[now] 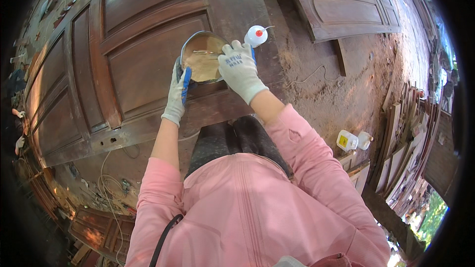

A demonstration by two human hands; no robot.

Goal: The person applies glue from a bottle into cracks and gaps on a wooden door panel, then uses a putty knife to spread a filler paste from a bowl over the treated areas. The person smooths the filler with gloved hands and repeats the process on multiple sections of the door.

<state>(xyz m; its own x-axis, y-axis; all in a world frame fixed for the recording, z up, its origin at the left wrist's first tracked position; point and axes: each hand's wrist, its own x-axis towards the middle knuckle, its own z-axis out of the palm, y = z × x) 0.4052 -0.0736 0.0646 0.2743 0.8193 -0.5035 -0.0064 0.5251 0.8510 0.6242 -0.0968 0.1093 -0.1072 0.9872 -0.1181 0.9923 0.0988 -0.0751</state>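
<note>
A round metal bowl (186, 45) holds tan, powdery stuff like sawdust (203, 66). It is tilted above the brown panelled wooden door (148, 57). My left hand (177, 91), in a white glove with a blue palm, is closed on the bowl's left side. My right hand (241, 71), gloved the same way, is closed at the bowl's right rim. From its fingers a thin metal tool (202, 52) reaches over the powder; its end is hard to make out. Just beyond this hand stands a white squeeze bottle (256, 35) with a red cap and thin spout.
Another panelled door (341, 5) lies at the far right. On the dirt floor are a plank (340, 57), white jugs (347, 140) and loose cord (106, 180). Stacked boards (401, 138) line the right side. Another person's gloved hands (20, 143) show at the far left.
</note>
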